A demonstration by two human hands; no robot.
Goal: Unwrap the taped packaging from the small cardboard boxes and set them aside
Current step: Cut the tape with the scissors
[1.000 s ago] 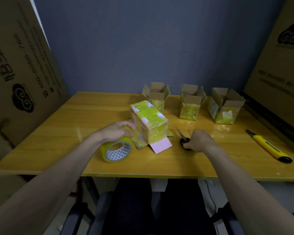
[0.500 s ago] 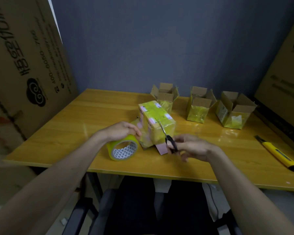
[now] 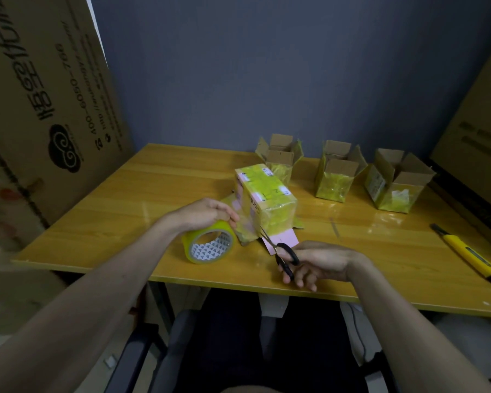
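Taped box (image 3: 265, 198) stood upright near the middle of the table (image 3: 125, 199), wrapped in yellow tape; all positions below are given from this box. Right hand (image 3: 321, 263) sat at its near side, thumb and fingers curled through the black handles of the scissors (image 3: 281, 251) — blades nearly closed, tips touching the box's lower near corner just above a pink flap (image 3: 281, 241). Left hand (image 3: 207, 214) lay to its left, fingers curled over the top of a yellow tape roll (image 3: 209, 243), fingertips close to the box's left face; actual contact with the box could not be told.

Three opened boxes (image 3: 338, 173) stood behind and to the right, a yellow utility knife (image 3: 468, 253) far right.

Judgement: to cut well, slip only the lower blade under the tape seam, keep the tips shallow so the cardboard stays whole — and steady the box with the left hand before closing the blades.
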